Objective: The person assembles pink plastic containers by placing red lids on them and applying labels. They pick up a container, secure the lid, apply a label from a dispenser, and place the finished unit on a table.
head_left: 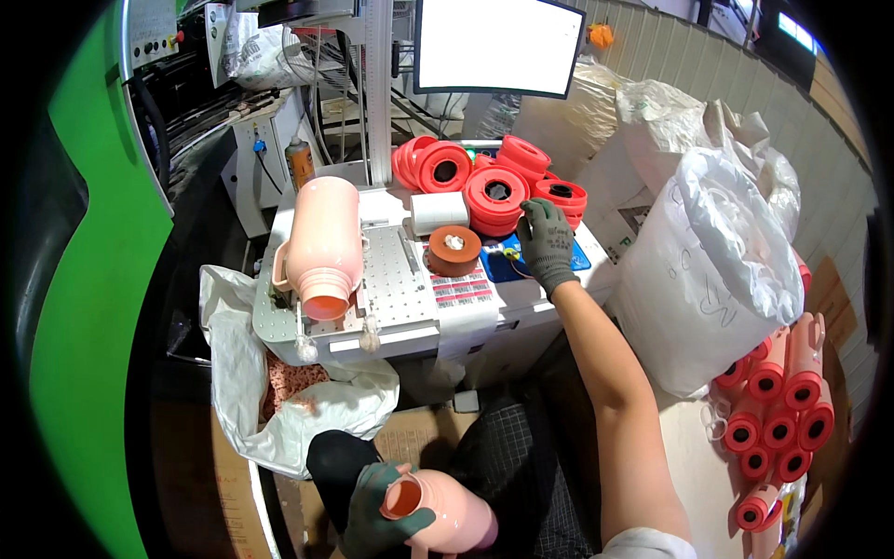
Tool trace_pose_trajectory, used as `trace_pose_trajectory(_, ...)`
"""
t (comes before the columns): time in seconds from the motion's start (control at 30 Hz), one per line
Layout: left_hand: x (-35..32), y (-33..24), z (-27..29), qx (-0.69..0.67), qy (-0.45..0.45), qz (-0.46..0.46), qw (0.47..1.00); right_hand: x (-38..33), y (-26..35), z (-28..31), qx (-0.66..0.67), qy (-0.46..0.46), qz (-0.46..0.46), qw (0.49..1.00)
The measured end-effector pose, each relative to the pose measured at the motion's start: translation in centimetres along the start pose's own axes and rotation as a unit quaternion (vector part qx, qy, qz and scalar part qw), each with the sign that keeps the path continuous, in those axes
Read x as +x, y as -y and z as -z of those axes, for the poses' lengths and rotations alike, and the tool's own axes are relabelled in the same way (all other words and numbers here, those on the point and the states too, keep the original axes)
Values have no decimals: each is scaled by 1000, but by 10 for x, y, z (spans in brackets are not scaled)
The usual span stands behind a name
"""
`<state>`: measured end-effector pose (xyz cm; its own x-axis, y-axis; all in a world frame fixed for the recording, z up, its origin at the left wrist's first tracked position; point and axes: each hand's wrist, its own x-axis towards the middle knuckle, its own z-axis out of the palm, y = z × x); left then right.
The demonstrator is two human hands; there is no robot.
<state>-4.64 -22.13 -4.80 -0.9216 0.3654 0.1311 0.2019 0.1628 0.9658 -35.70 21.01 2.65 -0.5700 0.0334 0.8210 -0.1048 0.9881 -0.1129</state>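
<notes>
Low in front of my lap, my left hand in a grey-green glove is closed round the neck end of a pink handled jug, its open mouth facing up and left. My right hand, gloved the same way, reaches over the worktable to the pile of red round lids with black centres. Its fingers are stretched out against the edge of the pile; the fingertips are partly hidden. Another pink jug lies on the perforated white worktop, mouth toward me.
A brown tape roll, a white roll and a label strip lie mid-table. A monitor hangs behind. White sacks and stacked pink jugs with red lids stand right. A bag of pink scraps sits below left.
</notes>
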Motion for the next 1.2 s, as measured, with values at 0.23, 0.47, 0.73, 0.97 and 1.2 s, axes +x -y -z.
trace_pose_trajectory(0.23,12,-8,-5,106,-18,-139,984,53,6,-33,-174,180,139,958)
trace_pose_trajectory(0.47,22,-42,23,238,28,-207,948,45,53,32,3,-20,117,993)
trace_pose_trajectory(0.73,-10,10,58,30,-261,-19,965,-183,52,157,610,3,-362,705)
trace_pose_trajectory(0.97,-13,21,15,-88,-189,27,978,-206,155,236,473,5,-213,855)
trace_pose_trajectory(1.2,-9,19,-8,-598,-130,161,774,-234,159,266,434,7,-18,901)
